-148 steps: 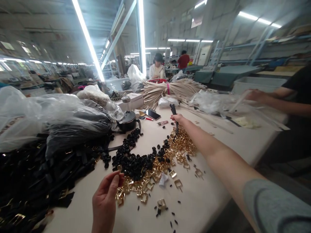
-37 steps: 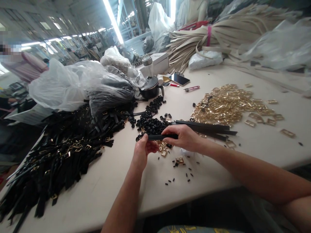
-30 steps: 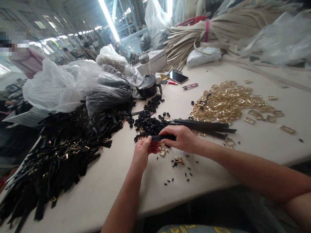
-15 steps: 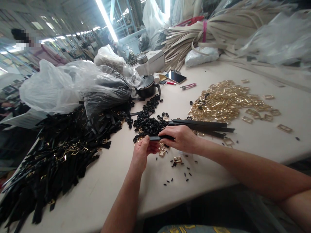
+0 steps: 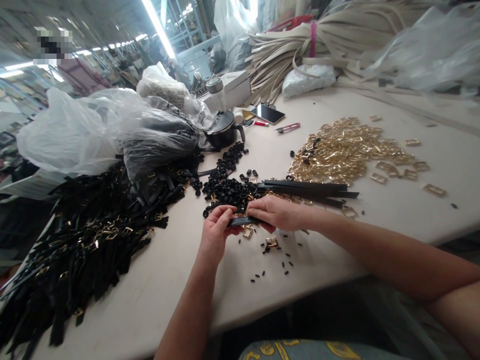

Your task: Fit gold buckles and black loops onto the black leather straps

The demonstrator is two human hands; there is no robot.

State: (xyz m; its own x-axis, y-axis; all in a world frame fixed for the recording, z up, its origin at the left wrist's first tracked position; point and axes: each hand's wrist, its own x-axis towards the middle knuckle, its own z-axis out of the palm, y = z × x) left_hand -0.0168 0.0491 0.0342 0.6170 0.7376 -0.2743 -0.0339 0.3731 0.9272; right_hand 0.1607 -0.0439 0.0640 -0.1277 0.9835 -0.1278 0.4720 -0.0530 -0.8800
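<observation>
A short black strap (image 5: 242, 220) is stretched between my two hands, above the near side of the table. My left hand (image 5: 218, 229) pinches its left end between thumb and fingers. Over the right part closes my right hand (image 5: 270, 212), hiding that end. Just beyond the hands lies a heap of small black loops (image 5: 228, 190). Several longer black straps (image 5: 307, 189) rest behind my right hand. A gold buckle (image 5: 247, 232) lies just below the held strap, and another gold buckle (image 5: 271, 242) sits nearer to me among tiny black pieces (image 5: 286, 272).
Gold buckles (image 5: 333, 155) form a pile at the right. Black straps with buckles (image 5: 93, 245) cover the table's left side, beside plastic bags (image 5: 112, 125). Farther back are a lidded black pot (image 5: 221, 129), a phone (image 5: 268, 113), pink snips (image 5: 288, 128) and beige strips (image 5: 285, 55).
The strap has tilted slightly, and my left fingers have shifted, now showing above it. My right hand stays on its right part. The whole view has shifted a little.
</observation>
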